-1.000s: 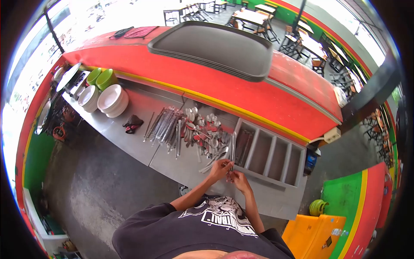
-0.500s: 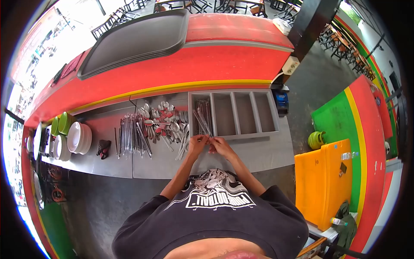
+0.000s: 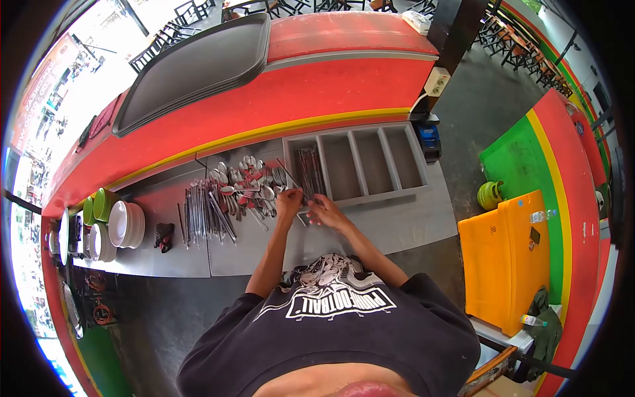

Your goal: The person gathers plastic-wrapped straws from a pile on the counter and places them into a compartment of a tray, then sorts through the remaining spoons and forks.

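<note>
Pinching a utensil (image 3: 287,172) by the tray edge (image 3: 370,198), left hand (image 3: 290,200) has counter (image 3: 397,226) room bodyward; whether right hand (image 3: 326,212) grips is unclear.

Hands (image 3: 303,206) at grey divided tray (image 3: 360,200), loose spoons (image 3: 246,180), stacked white bowls (image 3: 126,225)

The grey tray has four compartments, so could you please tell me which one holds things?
The leftmost one: slim items lie in it, while the other three show bare bottoms.
</note>
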Demonstrator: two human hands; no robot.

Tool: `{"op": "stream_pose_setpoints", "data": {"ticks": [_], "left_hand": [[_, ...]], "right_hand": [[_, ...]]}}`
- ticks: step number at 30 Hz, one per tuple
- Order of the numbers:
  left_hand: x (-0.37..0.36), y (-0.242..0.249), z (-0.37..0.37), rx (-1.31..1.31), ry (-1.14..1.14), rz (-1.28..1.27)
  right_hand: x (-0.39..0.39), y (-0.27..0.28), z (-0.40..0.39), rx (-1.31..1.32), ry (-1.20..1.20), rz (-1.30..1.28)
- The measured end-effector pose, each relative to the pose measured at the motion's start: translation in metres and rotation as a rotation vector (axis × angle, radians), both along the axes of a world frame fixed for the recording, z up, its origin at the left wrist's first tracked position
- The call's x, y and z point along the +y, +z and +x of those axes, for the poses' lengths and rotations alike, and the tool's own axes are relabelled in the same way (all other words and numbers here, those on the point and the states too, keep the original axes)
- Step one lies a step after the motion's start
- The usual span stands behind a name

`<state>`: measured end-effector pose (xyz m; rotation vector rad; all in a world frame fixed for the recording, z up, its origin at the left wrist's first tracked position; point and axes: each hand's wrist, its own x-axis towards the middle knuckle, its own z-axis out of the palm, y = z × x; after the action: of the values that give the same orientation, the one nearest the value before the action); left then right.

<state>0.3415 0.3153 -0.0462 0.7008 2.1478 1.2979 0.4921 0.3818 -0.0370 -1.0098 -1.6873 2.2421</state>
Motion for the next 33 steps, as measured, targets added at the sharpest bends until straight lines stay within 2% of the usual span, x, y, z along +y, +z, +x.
{"op": "stream_pose_setpoints", "data": {"ticks": [2, 8, 9, 13, 16, 19, 21, 25, 28, 29, 33], "left_hand": [[-0.003, -0.010, -0.009, -0.096, -0.040, 0.051], [-0.002, -0.024, -0.001, 0.315, -0.008, 0.053], [0.000, -0.010, 0.003, 0.355, -0.016, -0.051], [0.004, -0.019, 0.004, 0.441, -0.081, -0.223], [-0.002, -0.022, 0.000, 0.455, -0.087, -0.095], [-0.016, -0.024, -0.004, 0.327, -0.107, 0.176], [-0.029, -0.025, -0.007, 0.181, -0.105, 0.232], [-0.070, -0.027, -0.031, 0.064, -0.002, 0.158], [-0.108, -0.024, -0.059, 0.113, 0.155, 0.102], [-0.121, -0.023, -0.070, 0.174, 0.196, 0.093], [-0.176, -0.031, -0.119, 0.398, 0.330, 0.041]], "right_hand": [[0.002, -0.010, 0.002, 0.013, 0.051, 0.014], [-0.001, -0.022, 0.003, 0.011, 0.013, -0.025], [-0.003, -0.019, 0.001, 0.005, 0.024, -0.022], [-0.011, -0.013, -0.006, -0.026, 0.023, -0.015], [-0.012, -0.017, -0.010, -0.001, -0.019, -0.004], [-0.021, -0.016, -0.014, 0.025, -0.108, 0.009], [-0.025, -0.014, -0.020, 0.044, -0.152, 0.019], [-0.042, -0.008, -0.048, 0.096, -0.136, 0.072], [-0.065, -0.019, -0.084, 0.161, -0.121, 0.073], [-0.074, -0.026, -0.096, 0.186, -0.120, 0.063], [-0.115, -0.016, -0.141, 0.014, 0.043, 0.004]]}}
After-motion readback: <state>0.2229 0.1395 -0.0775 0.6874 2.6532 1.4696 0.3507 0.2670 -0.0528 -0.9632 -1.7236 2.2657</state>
